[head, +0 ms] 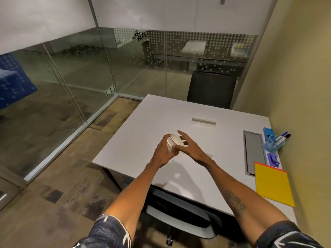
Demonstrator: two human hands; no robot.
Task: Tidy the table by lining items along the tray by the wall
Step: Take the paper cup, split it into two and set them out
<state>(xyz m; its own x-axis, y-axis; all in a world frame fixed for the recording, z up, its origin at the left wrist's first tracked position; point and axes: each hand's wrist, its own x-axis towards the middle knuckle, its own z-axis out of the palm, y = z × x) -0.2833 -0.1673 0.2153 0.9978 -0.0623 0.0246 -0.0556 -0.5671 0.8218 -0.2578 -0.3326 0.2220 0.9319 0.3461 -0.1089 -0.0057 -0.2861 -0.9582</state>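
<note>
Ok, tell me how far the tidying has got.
Done: eraser, pen cup, purple item and yellow pad sit along the tray by the wall. In hand: the left hand grips a white cup above the table, right hand open beside it. Left: that cup and the clear stand mid-table.

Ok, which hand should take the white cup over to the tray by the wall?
Right, probably. The tray lies along the wall on the right side, and the right hand is open beside the white cup. The left hand grips it now and would have to cross over.
</note>
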